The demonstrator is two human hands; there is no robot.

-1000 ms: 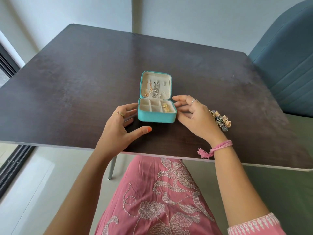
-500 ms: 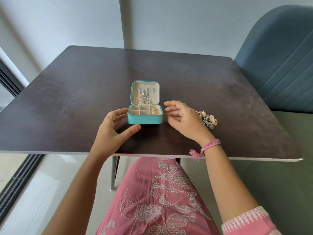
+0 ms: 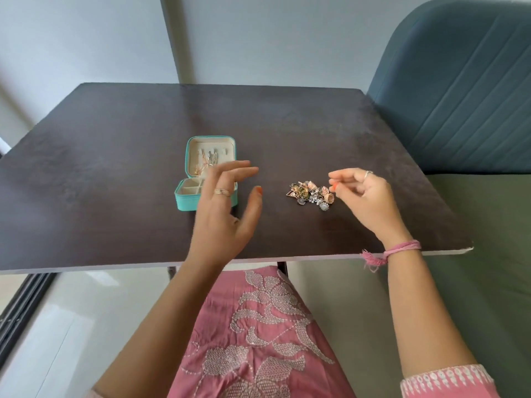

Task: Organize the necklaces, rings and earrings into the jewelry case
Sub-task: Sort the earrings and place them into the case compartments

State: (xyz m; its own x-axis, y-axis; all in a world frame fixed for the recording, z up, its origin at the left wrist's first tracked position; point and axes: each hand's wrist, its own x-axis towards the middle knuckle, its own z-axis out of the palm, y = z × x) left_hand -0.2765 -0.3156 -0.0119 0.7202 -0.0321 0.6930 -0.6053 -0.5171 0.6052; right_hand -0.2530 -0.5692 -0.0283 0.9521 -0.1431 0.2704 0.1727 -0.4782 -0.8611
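On the dark table (image 3: 115,139), a small teal jewelry case (image 3: 186,201) stands open.

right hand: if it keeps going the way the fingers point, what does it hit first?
Probably the earring pile. The right hand has its fingertips curled and aimed toward the person's left, just beside the pile's near edge. Its height above the table is unclear, so it could pass over the pile toward the left hand.

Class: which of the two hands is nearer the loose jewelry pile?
The right hand; its fingertips almost reach the pile, while the left hand hovers by the case.
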